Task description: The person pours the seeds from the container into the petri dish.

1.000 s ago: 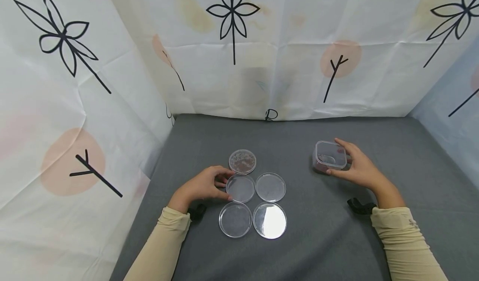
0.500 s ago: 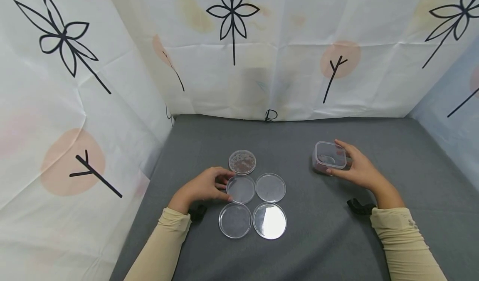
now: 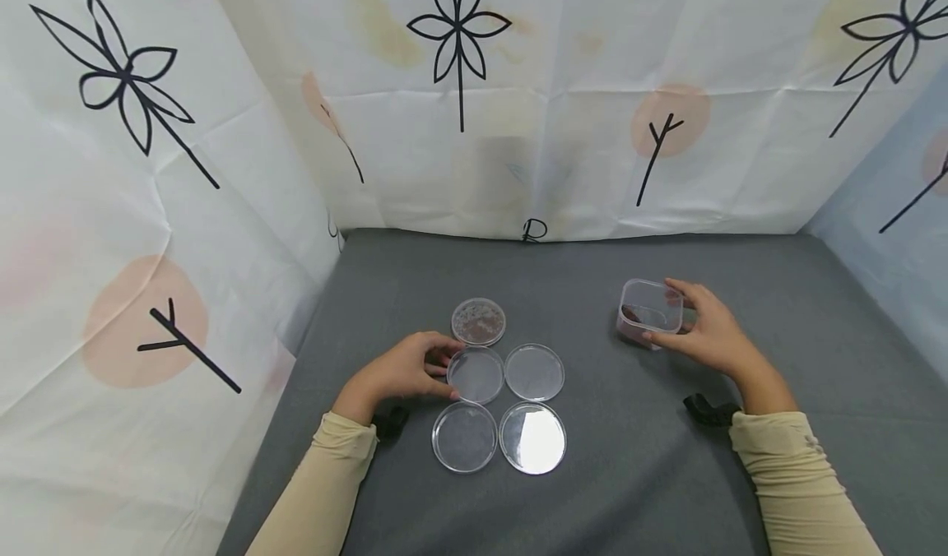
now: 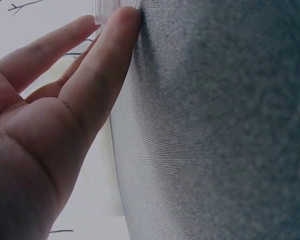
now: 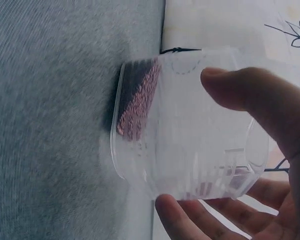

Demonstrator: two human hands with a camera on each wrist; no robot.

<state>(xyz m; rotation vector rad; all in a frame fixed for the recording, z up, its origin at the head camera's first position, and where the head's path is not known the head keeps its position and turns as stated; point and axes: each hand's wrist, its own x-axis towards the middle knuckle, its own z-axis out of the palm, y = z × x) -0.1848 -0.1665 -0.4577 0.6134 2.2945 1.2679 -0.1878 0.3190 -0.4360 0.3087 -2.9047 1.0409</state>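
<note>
My left hand (image 3: 400, 375) holds a clear round petri dish (image 3: 476, 375) by its rim, fingers at the far side and thumb at the near side. In the left wrist view only a sliver of that dish (image 4: 106, 11) shows past the fingertips. My right hand (image 3: 707, 330) grips a clear plastic box (image 3: 652, 305) on the right of the table, thumb on one wall and fingers on the opposite one. Reddish-brown grains (image 5: 139, 105) lie heaped in a slope against one side of the box, seen through its wall in the right wrist view.
Behind the held dish stands a petri dish with brownish bits (image 3: 478, 322). Three more clear dishes sit close by: a right one (image 3: 535, 372), a front left one (image 3: 464, 437) and a shiny front right one (image 3: 532, 438). Grey cloth (image 3: 592, 490) covers the table; patterned curtains (image 3: 563, 112) surround it.
The grains in the box have shifted, and a dark patch of its floor now shows at the left. The left hand keeps its place on the dish.
</note>
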